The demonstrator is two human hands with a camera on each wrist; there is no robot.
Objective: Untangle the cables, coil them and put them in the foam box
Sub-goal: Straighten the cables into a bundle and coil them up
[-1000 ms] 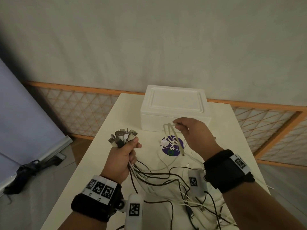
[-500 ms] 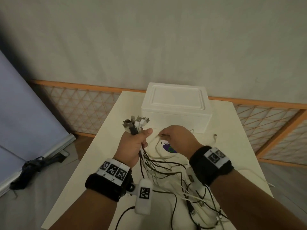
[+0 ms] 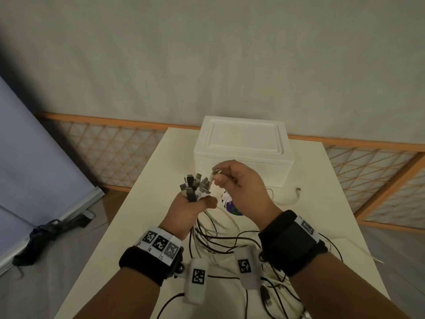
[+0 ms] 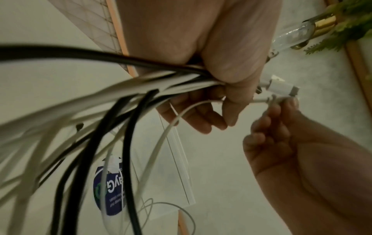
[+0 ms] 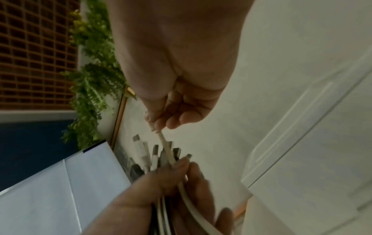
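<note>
Standing on a cream table (image 3: 333,203) by a grey wall (image 3: 207,54): box (image 3: 243,153) | left hand (image 3: 186,212) grips cables (image 3: 195,187) | right hand (image 3: 241,187) pinches a plug (image 3: 215,173)

A cream table (image 3: 142,203) stands against a plain grey-white wall (image 3: 207,54); an orange-framed lattice panel (image 3: 110,153) runs behind it, grey floor (image 3: 46,284) beneath

Looking like a plain indoor room, perhaps an office corner; a white table (image 3: 147,217) is standing against a bare wall (image 3: 207,65); orange lattice screens (image 3: 110,146) are lining its base.
</note>
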